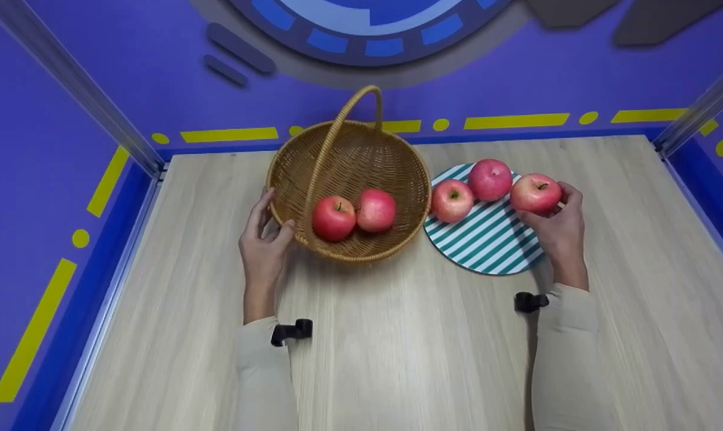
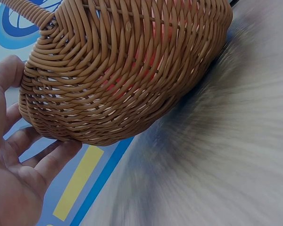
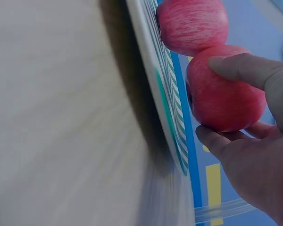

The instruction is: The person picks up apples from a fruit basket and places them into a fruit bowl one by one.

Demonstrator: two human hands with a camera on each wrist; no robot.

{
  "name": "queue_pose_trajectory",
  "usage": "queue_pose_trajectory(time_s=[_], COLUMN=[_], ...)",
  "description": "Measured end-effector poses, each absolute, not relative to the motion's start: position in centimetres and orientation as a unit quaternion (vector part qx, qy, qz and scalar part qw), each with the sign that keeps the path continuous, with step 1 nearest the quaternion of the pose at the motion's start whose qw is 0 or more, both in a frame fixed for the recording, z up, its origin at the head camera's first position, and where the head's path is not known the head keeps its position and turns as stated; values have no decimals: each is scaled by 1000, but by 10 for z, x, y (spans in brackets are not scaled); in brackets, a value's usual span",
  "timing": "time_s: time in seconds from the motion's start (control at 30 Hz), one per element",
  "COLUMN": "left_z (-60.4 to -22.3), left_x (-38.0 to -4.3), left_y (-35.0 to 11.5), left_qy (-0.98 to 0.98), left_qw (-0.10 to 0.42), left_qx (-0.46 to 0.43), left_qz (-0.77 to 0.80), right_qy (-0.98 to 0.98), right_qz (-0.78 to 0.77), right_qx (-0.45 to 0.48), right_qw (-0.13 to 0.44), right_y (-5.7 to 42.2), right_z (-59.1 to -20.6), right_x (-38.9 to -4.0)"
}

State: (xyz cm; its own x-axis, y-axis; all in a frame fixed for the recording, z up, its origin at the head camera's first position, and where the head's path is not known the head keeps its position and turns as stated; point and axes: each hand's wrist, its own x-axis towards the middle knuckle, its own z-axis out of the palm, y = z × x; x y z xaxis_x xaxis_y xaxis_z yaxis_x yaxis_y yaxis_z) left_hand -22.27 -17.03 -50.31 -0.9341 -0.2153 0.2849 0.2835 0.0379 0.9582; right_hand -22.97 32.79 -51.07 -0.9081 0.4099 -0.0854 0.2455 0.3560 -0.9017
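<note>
While the left hand (image 1: 264,251) grips the wicker basket (image 1: 355,143), the right hand (image 1: 560,227) holds an apple (image 1: 535,193) at the striped plate (image 1: 487,245); if those fingers (image 1: 572,195) slacken, it could drop and roll.

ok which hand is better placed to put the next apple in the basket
Probably the right: the right hand holds an apple by the striped plate, while the left hand is occupied holding the wicker basket at its left side.
</note>
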Motion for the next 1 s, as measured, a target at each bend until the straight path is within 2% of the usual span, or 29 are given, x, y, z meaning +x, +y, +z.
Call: queue_pose_trajectory(time_s=[0.57,1.0], left_z=[-503,-504], left_x=[-222,-222], left_y=[-173,-172], left_qy=[-693,-701], left_qw=[177,183], left_qx=[-18,-28], left_qz=[-699,-689], right_qy=[-819,-813], right_qz=[537,549], right_qx=[-201,-181], right_qw=[38,69], right_y=[325,324], right_z=[-515,-512], right_x=[-234,-230])
